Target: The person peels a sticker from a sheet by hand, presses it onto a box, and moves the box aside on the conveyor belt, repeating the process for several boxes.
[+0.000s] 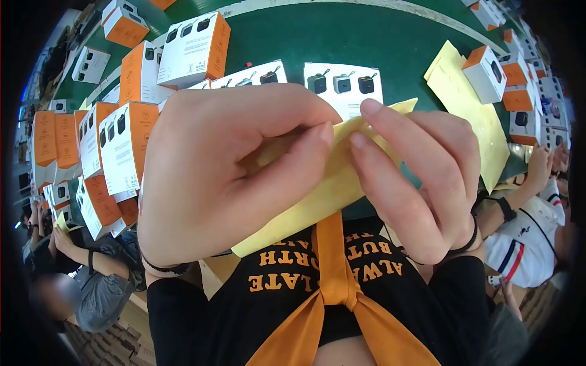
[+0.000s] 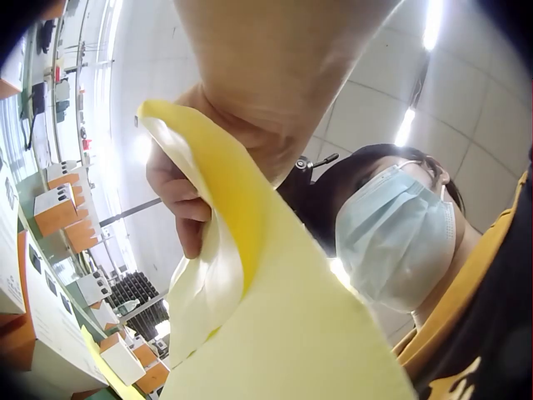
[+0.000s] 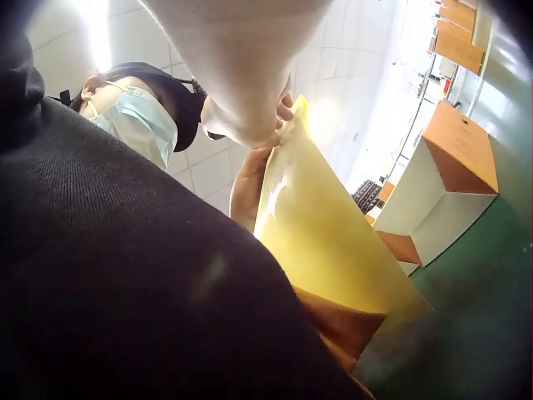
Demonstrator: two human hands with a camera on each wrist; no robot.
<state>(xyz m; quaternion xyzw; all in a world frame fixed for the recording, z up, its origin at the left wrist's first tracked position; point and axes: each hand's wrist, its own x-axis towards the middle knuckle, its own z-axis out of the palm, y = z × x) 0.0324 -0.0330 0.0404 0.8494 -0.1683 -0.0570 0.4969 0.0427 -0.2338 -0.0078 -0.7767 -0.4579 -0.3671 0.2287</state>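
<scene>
A pale yellow sheet (image 1: 308,207), glossy on one side, is held up in front of the chest and bends along its length. My left hand (image 1: 207,165) grips its upper edge between thumb and curled index finger. Close beside it, my right hand (image 1: 427,177) pinches at the same edge with thumb and fingertip. The left wrist view shows the sheet (image 2: 300,333) curling over, its shiny white face turned inward. From the right wrist, the sheet (image 3: 325,225) hangs down broad and smooth below the fingers.
White and orange printed boxes (image 1: 195,46) are stacked at left on the green table (image 1: 348,30). Another box (image 1: 345,85) lies just beyond the hands. More yellow sheets (image 1: 467,116) lie at right beside a box (image 1: 485,73). Other people sit at both sides.
</scene>
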